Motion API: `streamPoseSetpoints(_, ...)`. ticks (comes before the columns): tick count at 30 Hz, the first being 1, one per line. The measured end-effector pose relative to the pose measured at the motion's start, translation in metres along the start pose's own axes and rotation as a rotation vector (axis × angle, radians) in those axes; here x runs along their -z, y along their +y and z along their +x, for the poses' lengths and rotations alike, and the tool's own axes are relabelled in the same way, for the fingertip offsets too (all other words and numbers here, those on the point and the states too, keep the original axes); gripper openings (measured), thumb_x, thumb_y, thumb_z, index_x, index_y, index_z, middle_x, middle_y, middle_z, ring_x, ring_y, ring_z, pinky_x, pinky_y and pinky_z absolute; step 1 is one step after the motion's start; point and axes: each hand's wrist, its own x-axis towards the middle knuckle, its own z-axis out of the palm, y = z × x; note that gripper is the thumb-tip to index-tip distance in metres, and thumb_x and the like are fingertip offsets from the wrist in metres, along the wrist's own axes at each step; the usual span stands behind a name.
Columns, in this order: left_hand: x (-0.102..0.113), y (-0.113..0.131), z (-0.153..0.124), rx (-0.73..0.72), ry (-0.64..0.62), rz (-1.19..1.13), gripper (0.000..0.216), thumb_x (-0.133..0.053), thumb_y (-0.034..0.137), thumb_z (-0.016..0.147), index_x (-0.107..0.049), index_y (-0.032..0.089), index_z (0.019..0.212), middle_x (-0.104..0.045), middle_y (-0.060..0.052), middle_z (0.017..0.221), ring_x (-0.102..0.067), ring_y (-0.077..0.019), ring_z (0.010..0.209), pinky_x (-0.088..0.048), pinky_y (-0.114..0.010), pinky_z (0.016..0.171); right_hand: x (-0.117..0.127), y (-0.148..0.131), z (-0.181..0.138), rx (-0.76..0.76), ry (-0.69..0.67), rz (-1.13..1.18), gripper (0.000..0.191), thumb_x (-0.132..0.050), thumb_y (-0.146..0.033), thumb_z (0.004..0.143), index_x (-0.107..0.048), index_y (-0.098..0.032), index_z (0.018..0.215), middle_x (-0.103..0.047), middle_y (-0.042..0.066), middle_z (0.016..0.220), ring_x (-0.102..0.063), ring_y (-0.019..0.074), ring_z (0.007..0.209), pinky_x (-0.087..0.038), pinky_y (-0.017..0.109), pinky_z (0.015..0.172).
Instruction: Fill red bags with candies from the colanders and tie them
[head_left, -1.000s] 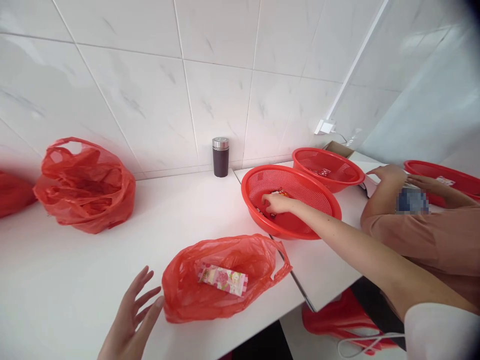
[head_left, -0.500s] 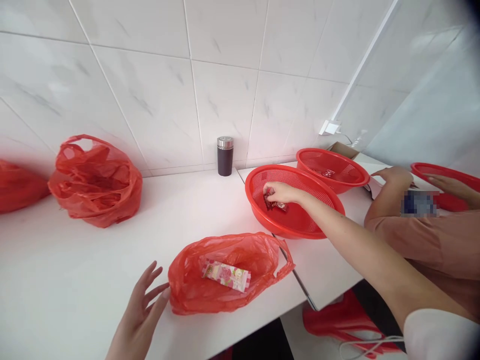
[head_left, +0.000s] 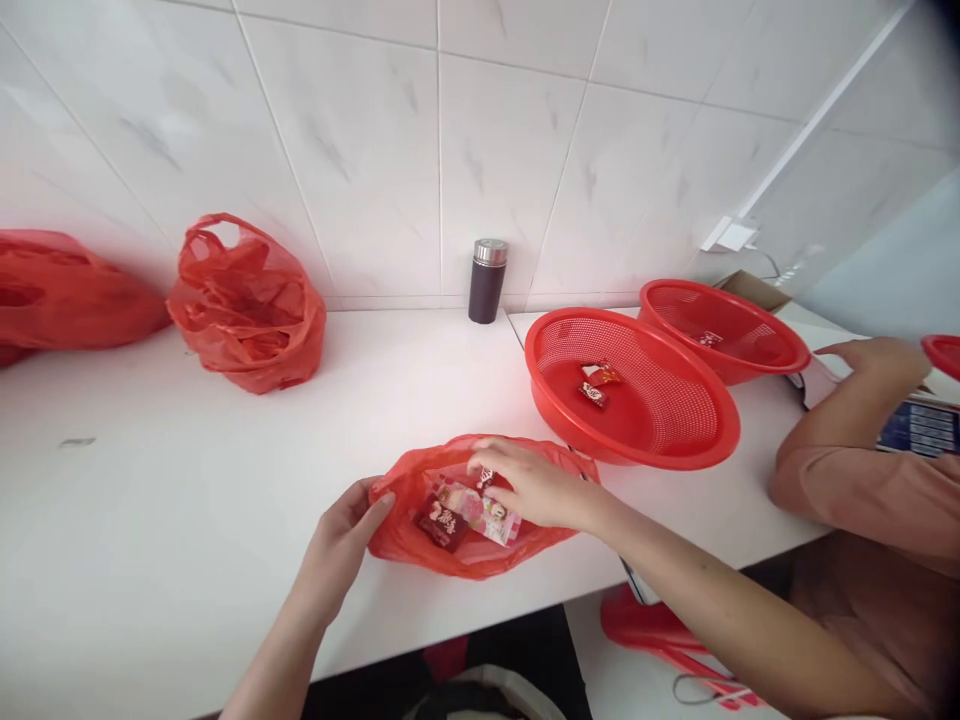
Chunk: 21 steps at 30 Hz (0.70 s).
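Note:
My left hand pinches the left rim of an opened red plastic bag between thumb and fingers. Inside the bag lie a pink and white wrapped packet and a dark red snack packet. Over the bag's mouth, my right hand has its fingers curled around a small dark red snack packet, partly hidden by them. To the right, a red perforated basket holds a few small red snack packets.
Behind it stands a second red basket with a packet inside. A dark flask is by the tiled wall. At left are a filled red bag and another red bag. A co-worker's arm rests at the right.
My right hand has moved from the basket to over the bag with snack packets; a dark red one now lies inside. My left hand has closed on the bag's rim. The view has shifted.

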Motion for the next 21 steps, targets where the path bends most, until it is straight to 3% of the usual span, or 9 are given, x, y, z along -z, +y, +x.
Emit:
streamPoseSetpoints(5, 0.002, -0.003, -0.001, -0.003, 0.071, -0.028, 0.036, -0.059, 0.054, 0.081, -0.055, 0.021, 0.095, -0.065, -0.003, 0.081, -0.059, -0.017, 0.068, -0.046, -0.025, 0.058, 0.014, 0.014, -0.012, -0.07, -0.044, -0.202, 0.041, -0.049, -0.009, 0.086, -0.065, -0.036, 0.112, -0.054, -0.004, 0.137, -0.048, 0.0236, 0.13, -0.042, 0.042, 0.106)
streamPoseSetpoints(10, -0.001, -0.004, -0.003, -0.021, 0.132, -0.035, 0.038, -0.057, 0.058, 0.079, -0.054, 0.022, 0.09, -0.065, -0.003, 0.084, -0.058, -0.0172, 0.068, -0.049, -0.027, 0.06, 0.024, 0.008, -0.036, -0.237, -0.168, -0.148, 0.032, -0.073, -0.01, 0.069, -0.074, -0.036, 0.087, -0.068, -0.001, 0.117, -0.057, 0.0327, 0.118, -0.044, 0.047, 0.102)
streamPoseSetpoints(13, -0.003, -0.001, -0.004, -0.012, 0.151, -0.01, 0.041, -0.056, 0.061, 0.078, -0.054, 0.023, 0.092, -0.068, -0.003, 0.087, -0.061, -0.018, 0.069, -0.05, -0.028, 0.06, 0.044, 0.001, -0.042, -0.156, -0.144, -0.023, 0.021, -0.065, -0.023, 0.082, -0.072, -0.037, 0.096, -0.069, -0.002, 0.113, -0.062, 0.0271, 0.109, -0.048, 0.043, 0.097)
streamPoseSetpoints(15, -0.004, 0.002, -0.006, -0.012, 0.158, 0.018, 0.044, -0.056, 0.062, 0.078, -0.055, 0.025, 0.102, -0.069, -0.003, 0.091, -0.064, -0.0192, 0.072, -0.051, -0.029, 0.062, 0.072, 0.006, -0.039, -0.144, -0.013, -0.021, 0.022, -0.056, -0.034, 0.089, -0.069, -0.035, 0.107, -0.068, -0.001, 0.115, -0.063, 0.0238, 0.106, -0.049, 0.039, 0.094)
streamPoseSetpoints(18, -0.005, 0.005, -0.009, -0.025, 0.191, 0.067, 0.055, -0.058, 0.062, 0.078, -0.052, 0.028, 0.121, -0.068, -0.004, 0.101, -0.067, -0.0218, 0.085, -0.054, -0.033, 0.073, 0.124, 0.04, -0.025, -0.282, 0.235, -0.199, 0.04, -0.055, -0.04, 0.089, -0.056, -0.03, 0.128, -0.061, 0.003, 0.129, -0.059, 0.0246, 0.114, -0.046, 0.04, 0.097)
streamPoseSetpoints(21, -0.002, 0.0, -0.011, -0.027, 0.221, 0.091, 0.062, -0.058, 0.062, 0.077, -0.049, 0.03, 0.129, -0.066, -0.007, 0.112, -0.065, -0.0255, 0.099, -0.055, -0.036, 0.079, 0.166, 0.094, -0.013, -0.586, 0.141, -0.389, 0.087, -0.071, -0.044, 0.076, -0.029, -0.024, 0.15, -0.043, 0.013, 0.147, -0.049, 0.0315, 0.126, -0.043, 0.041, 0.1)
